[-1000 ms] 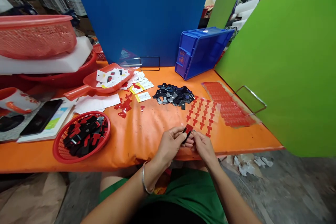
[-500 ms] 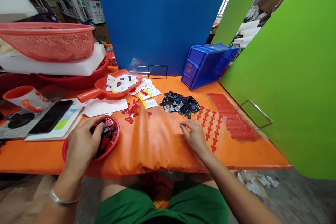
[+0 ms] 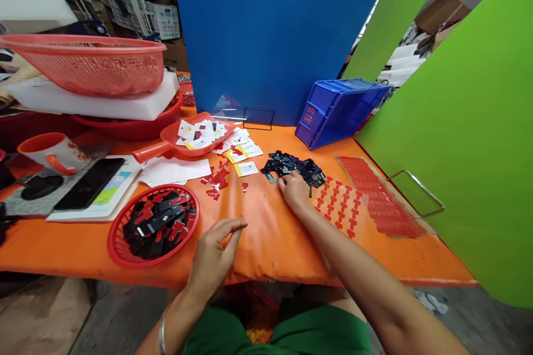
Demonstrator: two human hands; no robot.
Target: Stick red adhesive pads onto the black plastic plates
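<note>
My right hand (image 3: pixel 296 193) reaches to the near left edge of a pile of small black plates (image 3: pixel 291 163). Its thumb and fingertips are pinched on one flat black plate (image 3: pixel 271 178) there. Over the front of the orange table, my left hand (image 3: pixel 214 255) holds nothing, with a gap between thumb and forefinger. Left of it stands a red round basket (image 3: pixel 112 238) filled with black plates bearing red pieces. A clear sheet of red T-shaped stickers (image 3: pixel 342 205) lies to the right of my right hand.
Loose red pieces (image 3: pixel 217 180) lie near an orange scoop (image 3: pixel 166 144) of white cards. A blue bin (image 3: pixel 333 116) stands at the back right, near more red sticker sheets (image 3: pixel 383 205). At left are a phone (image 3: pixel 89 184), a mug (image 3: pixel 56 152) and stacked baskets (image 3: pixel 104 69).
My left hand has left the red basket and moved right, over the table front. My right hand has moved forward from the sticker sheet's edge to the black pile. The view has shifted slightly.
</note>
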